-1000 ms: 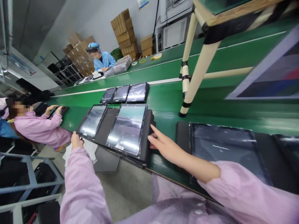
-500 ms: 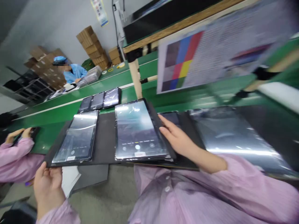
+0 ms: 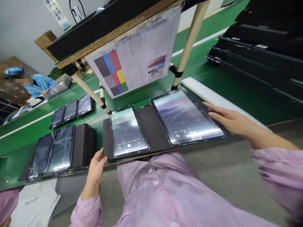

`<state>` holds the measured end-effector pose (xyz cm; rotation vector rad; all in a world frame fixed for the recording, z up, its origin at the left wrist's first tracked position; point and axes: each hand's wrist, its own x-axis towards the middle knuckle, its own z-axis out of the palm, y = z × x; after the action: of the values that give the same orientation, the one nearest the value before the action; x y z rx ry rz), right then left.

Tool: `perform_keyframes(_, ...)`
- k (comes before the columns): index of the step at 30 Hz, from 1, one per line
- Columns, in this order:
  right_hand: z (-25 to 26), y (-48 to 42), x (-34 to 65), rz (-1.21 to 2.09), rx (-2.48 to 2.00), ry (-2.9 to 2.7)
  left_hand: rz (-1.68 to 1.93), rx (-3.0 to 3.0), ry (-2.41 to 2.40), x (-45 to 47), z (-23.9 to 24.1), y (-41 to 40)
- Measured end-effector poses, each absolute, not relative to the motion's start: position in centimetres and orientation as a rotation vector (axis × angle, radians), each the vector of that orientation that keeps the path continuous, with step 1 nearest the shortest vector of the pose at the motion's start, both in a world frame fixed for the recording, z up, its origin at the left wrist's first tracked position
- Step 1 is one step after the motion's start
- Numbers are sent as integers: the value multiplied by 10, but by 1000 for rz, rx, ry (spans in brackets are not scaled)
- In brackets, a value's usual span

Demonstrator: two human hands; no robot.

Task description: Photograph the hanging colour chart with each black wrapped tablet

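A long dark board spans the space in front of me, bearing two tablets with lit screens. The smaller tablet lies toward its left end, the larger tablet toward its right. With thumb on top, my left hand grips the board's near left corner, closed on it. At the opposite end my right hand holds the board beside the large tablet's right edge, its thumb and a finger showing and the other fingers hidden.
Left of the board stands a stack of similar boards bearing two dark tablets. Three more tablets lie on the green bench behind. A shelf on tan poles carries a colour chart sheet. Stacked black boards sit right. A co-worker works far left.
My view and both hands have swung right with the board and its two tablets. The board is now apart from the stack with two dark tablets, which shows at left.
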<state>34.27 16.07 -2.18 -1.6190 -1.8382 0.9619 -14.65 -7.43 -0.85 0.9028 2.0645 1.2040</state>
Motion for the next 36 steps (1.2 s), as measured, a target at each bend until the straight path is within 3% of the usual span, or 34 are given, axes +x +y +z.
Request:
perform_keyframes(5, -5, 144, 295, 395, -1545, -1757, 1142, 1075, 2243, -144, -5, -57)
perform_keyframes(6, 0, 133, 274, 495, -1421, -1762, 1139, 1107, 2226, -138, -2, -53)
perform_keyframes(10, 6, 88, 172, 1512, -1184, -1847, 1157, 1119, 2076, -105, -2, -34)
perform_keyframes(12, 3, 78, 135, 1705, -1223, -1645, 1218, 1039, 2006, -92, -5, -28)
perform_keyframes(17, -1, 90, 108, 1798, -1262, -1232, 1417, 707, 1800, -86, 7, -25)
perform_keyframes(23, -8, 95, 100, 1668, -1179, -1270, 1434, 468, 1471, -66, 29, -12)
perform_keyframes(30, 17, 105, 128, 1306, -813, -1314, 1676, 1259, 1760, -32, 31, -5)
perform_keyframes(36, 45, 126, 147, 1560, -858, -1206, 1480, 1537, 2133, -7, 43, 6)
